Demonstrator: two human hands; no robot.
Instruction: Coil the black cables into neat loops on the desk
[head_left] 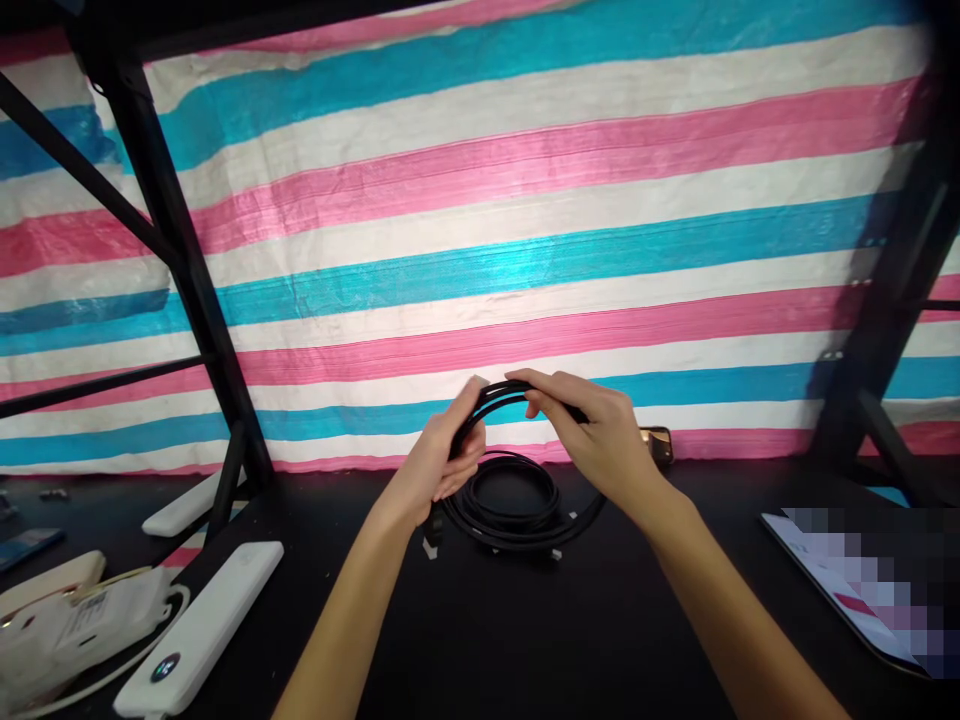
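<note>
A coiled black cable (pixel 499 393) is held up in a loop between my two hands, above the dark table. My left hand (pixel 450 445) is closed around the left side of the loop, its thumb on top. My right hand (pixel 589 420) pinches the upper right of the same loop between thumb and fingers. Below and behind them, another coil of black cable (pixel 517 535) lies on the table, with small pale tags or ends along it. A dark connector end with a light tip (pixel 431 545) hangs under my left hand.
On the left lie a long white device with a small round display (pixel 199 635), a second white bar (pixel 187 505) and a white corded box (pixel 90 625). A phone or tablet (pixel 840 590) rests at right, a gold-coloured item (pixel 658 445) behind my right hand. A striped sheet (pixel 525 250) hangs behind.
</note>
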